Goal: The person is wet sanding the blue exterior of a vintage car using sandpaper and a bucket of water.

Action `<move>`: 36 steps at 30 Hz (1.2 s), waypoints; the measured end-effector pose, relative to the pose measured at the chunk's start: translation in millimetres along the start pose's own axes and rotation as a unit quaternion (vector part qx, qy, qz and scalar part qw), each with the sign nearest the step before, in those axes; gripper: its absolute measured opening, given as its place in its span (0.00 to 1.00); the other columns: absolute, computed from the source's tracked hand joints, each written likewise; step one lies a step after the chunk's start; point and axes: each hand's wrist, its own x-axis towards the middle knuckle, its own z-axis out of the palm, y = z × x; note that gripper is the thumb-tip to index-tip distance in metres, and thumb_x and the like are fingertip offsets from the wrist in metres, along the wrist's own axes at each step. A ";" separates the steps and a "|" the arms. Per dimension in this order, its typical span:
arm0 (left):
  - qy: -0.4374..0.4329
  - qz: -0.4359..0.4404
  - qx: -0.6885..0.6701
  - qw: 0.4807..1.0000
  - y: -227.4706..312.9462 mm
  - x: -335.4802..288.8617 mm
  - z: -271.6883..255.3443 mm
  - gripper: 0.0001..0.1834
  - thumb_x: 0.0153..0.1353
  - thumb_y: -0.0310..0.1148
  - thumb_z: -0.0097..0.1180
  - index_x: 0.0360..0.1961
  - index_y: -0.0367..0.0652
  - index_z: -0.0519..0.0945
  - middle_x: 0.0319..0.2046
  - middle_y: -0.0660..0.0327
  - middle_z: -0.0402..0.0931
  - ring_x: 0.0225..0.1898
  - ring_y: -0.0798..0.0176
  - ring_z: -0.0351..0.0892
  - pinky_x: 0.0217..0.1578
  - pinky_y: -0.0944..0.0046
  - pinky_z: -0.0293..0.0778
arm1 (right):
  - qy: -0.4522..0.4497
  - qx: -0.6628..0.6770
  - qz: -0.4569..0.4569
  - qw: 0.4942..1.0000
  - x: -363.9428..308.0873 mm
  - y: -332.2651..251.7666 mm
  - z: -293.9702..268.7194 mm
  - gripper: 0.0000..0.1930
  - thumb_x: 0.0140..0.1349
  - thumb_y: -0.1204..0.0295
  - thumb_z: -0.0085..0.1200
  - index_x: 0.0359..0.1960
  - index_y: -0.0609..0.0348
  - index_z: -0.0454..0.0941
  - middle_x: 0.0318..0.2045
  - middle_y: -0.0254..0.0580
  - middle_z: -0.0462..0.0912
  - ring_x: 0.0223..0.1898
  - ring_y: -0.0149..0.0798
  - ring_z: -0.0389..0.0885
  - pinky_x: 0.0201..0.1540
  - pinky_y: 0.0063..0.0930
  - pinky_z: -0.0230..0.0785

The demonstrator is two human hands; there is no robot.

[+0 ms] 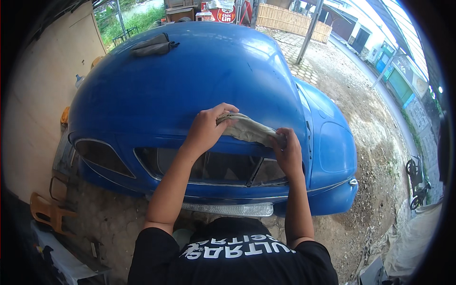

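Note:
Above the roof edge of a blue rounded car point(190, 80), a greyish-green cloth point(249, 131) is stretched between my two hands. My left hand point(211, 124) pinches its folded upper left end, fingers curled over the top. At the cloth's right end, my right hand point(288, 149) grips it between thumb and fingers. The cloth hangs in folds over the side of the roof, just above the side windows point(216, 166). Whether its underside touches the paint, I cannot tell. A dark crumpled cloth point(154, 46) lies farther back on the roof.
An orange plastic chair point(50, 211) stands at the lower left, near a beige wall panel point(42, 104). A wooden post point(309, 33) rises beyond the car. To the right lies gravelly ground point(380, 156), with a parked motorcycle point(418, 183) at its far side.

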 end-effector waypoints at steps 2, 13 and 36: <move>0.020 -0.010 -0.052 0.998 -4.3 -5.1 -20.5 0.15 0.69 0.31 0.64 0.55 0.40 0.81 0.46 0.55 0.87 0.48 0.62 0.86 0.47 0.63 0.79 | 0.047 0.025 -0.032 0.998 7.6 -20.1 7.5 0.17 0.63 0.67 0.68 0.50 0.56 0.78 0.43 0.42 0.84 0.49 0.49 0.82 0.57 0.45 0.70; 0.177 -0.014 -0.052 0.983 -58.5 -48.7 -120.7 0.21 0.71 0.30 0.63 0.63 0.39 0.75 0.44 0.57 0.83 0.35 0.71 0.81 0.37 0.69 0.76 | -0.137 -0.053 0.016 0.989 50.6 -108.4 25.9 0.22 0.46 0.59 0.81 0.27 0.61 0.80 0.22 0.36 0.79 0.25 0.34 0.75 0.32 0.30 0.69; 0.197 0.017 0.393 0.898 -128.7 28.9 -113.1 0.41 0.75 0.64 0.41 0.74 0.43 0.68 0.74 0.45 0.63 0.79 0.45 0.55 0.78 0.46 0.47 | 0.015 -0.226 -0.129 0.965 111.3 -115.4 163.6 0.38 0.73 0.38 0.42 0.75 0.49 0.67 0.78 0.57 0.58 0.81 0.54 0.51 0.80 0.55 0.38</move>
